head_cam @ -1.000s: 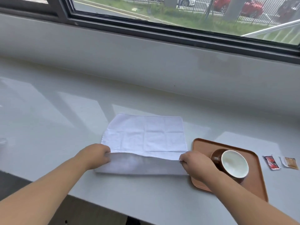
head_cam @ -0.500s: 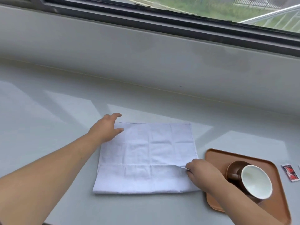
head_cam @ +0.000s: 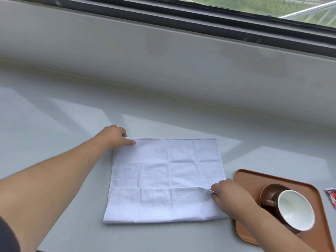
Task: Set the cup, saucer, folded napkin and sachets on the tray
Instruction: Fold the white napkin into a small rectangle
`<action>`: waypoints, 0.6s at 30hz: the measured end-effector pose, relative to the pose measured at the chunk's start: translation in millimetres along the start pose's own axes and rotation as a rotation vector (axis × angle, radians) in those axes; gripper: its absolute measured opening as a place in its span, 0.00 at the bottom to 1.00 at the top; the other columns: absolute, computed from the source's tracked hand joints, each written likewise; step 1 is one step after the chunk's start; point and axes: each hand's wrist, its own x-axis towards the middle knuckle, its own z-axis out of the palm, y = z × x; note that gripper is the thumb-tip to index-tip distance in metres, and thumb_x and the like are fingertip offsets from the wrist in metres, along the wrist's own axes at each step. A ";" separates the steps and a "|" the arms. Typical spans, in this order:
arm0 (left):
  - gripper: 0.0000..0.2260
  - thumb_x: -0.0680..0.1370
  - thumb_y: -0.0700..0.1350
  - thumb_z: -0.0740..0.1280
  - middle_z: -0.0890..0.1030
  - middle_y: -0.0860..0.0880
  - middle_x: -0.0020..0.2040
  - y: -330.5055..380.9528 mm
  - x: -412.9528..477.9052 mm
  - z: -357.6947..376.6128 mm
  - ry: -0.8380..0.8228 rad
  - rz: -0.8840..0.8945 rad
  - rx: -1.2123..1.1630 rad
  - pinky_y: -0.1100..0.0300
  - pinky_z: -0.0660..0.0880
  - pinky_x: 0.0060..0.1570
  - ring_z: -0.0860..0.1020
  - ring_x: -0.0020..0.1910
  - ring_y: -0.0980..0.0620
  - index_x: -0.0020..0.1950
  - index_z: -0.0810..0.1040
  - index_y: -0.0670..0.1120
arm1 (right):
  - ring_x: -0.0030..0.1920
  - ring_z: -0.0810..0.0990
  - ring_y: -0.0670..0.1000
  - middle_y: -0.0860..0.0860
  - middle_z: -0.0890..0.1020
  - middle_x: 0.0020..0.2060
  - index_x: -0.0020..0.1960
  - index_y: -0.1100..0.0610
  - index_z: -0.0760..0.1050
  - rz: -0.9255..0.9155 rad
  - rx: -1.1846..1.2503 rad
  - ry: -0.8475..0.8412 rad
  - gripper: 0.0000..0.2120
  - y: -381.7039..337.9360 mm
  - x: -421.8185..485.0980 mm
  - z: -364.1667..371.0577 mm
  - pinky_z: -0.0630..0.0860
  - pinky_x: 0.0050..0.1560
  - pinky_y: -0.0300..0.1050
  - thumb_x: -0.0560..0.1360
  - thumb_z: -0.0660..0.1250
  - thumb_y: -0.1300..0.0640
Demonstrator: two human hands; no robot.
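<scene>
Pinching the right end of a folded-over strip along the near edge of the white napkin (head_cam: 163, 170), the right hand (head_cam: 231, 199) has its fingers curled tight on the cloth. The left hand (head_cam: 114, 136) reaches across to the far left corner, thumb lying on top and the other fingers curled at the edge, gripping it. Between the hands the napkin lies flat on the pale desk (head_cam: 54, 124). Just right of the right hand sits the brown tray (head_cam: 251, 177), its near left corner crossed by the right forearm; on it a brown saucer (head_cam: 271, 187) carries a cup (head_cam: 294, 210), brown outside and white inside. Beyond the tray's right side a red sachet (head_cam: 331, 195) lies on the desk, cut off by the frame edge.
</scene>
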 end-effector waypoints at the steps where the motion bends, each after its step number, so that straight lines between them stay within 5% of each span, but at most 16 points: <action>1: 0.20 0.72 0.67 0.71 0.77 0.50 0.51 -3.4 -2.2 -0.9 0.017 -0.014 0.011 0.54 0.74 0.45 0.75 0.50 0.48 0.46 0.77 0.51 | 0.41 0.68 0.53 0.47 0.66 0.32 0.36 0.52 0.63 0.003 0.002 -0.005 0.12 0.0 -0.2 -0.2 0.64 0.34 0.48 0.77 0.57 0.52; 7: 0.25 0.70 0.63 0.75 0.74 0.49 0.57 -3.0 -36.3 12.3 0.211 0.039 0.030 0.53 0.72 0.45 0.75 0.53 0.48 0.61 0.73 0.52 | 0.43 0.67 0.53 0.47 0.68 0.35 0.38 0.51 0.64 0.008 0.005 -0.025 0.11 -2.8 -2.2 -3.2 0.65 0.38 0.48 0.79 0.56 0.52; 12: 0.18 0.66 0.66 0.75 0.78 0.59 0.46 22.3 -81.9 43.3 -0.166 0.195 0.078 0.58 0.74 0.43 0.77 0.44 0.58 0.48 0.77 0.58 | 0.41 0.71 0.54 0.49 0.72 0.35 0.37 0.53 0.66 -0.029 0.024 0.000 0.11 -5.0 -5.9 -17.6 0.66 0.35 0.48 0.78 0.58 0.53; 18: 0.33 0.62 0.72 0.73 0.75 0.60 0.62 81.9 -130.7 75.3 -0.204 0.417 -0.040 0.54 0.75 0.59 0.72 0.62 0.58 0.65 0.72 0.65 | 0.44 0.78 0.45 0.39 0.83 0.43 0.51 0.44 0.80 -0.126 0.253 0.112 0.07 -9.5 -27.9 -42.2 0.73 0.39 0.40 0.79 0.63 0.48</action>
